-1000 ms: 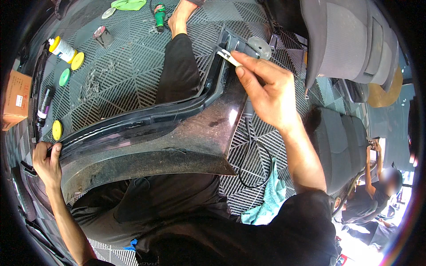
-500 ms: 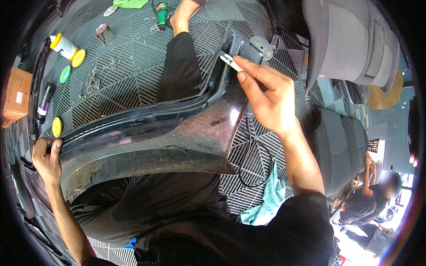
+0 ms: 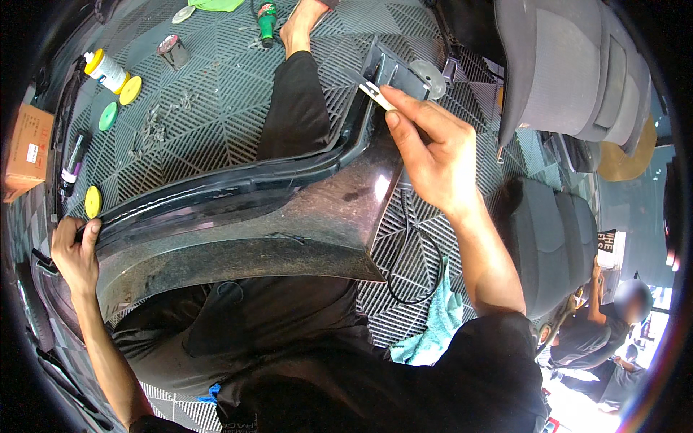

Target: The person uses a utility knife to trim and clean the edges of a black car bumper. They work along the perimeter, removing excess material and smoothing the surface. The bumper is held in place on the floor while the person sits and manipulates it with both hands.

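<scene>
A dark, dusty, curved car body panel (image 3: 216,242) lies across my lap, its far edge dished like a channel. My left hand (image 3: 76,256) is closed around the panel's left end, thumb on top. Above the panel's raised right end, my right hand (image 3: 437,155) pinches a small white tool with a forked tip (image 3: 377,97) between thumb and fingers. That tip sits close to the channel edge; whether it touches cannot be made out. A short dark thread-like piece (image 3: 285,237) lies on the panel's face.
On the grid floor mats are a yellow-capped bottle (image 3: 108,74), round pads (image 3: 131,91), a dark bottle (image 3: 73,166), a can (image 3: 172,52) and a green bottle (image 3: 267,25). A cardboard box (image 3: 27,155) stands left. Car seats (image 3: 552,245), a teal cloth (image 3: 437,325) and another person (image 3: 592,332) are right.
The view has shifted slightly. My right hand still pinches the white tool at nearly the same place, its tip turned a little. My left hand keeps its hold.
</scene>
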{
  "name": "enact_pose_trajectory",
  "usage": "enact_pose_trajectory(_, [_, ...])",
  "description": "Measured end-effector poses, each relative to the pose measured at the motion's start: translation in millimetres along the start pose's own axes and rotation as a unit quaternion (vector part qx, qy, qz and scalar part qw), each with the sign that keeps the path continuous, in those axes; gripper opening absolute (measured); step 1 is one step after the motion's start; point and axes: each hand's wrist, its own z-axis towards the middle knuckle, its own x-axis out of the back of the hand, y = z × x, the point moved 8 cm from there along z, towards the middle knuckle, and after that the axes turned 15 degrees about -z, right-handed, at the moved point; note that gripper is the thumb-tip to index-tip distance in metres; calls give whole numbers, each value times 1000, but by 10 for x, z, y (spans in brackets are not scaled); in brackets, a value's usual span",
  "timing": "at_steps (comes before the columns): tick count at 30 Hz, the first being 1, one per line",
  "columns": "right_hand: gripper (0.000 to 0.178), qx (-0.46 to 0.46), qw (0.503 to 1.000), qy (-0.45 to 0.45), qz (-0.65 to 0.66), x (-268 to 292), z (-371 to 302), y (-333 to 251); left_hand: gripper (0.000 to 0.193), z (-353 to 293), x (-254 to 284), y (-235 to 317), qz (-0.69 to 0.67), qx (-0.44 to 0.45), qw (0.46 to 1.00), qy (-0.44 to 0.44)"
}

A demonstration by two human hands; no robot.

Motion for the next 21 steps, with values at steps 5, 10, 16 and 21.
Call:
enact_pose_trajectory(5, [27,12,998,-65,-8,-96,-149,-43,47,25,-18,39,-5,-10,1000,10])
enact_pose_trajectory(10, [26,-14,1000,4,-9,67,53,18,48,18,-8,32,-24,-4,1000,6])
enact_pose_trajectory(16, [27,-3,999,33,-39,156,249,96,47,18,3,30,-12,-3,1000,9])
enact_pose_trajectory(21, [26,21,999,30,-38,95,124,73,47,17,-11,32,-12,-5,1000,11])
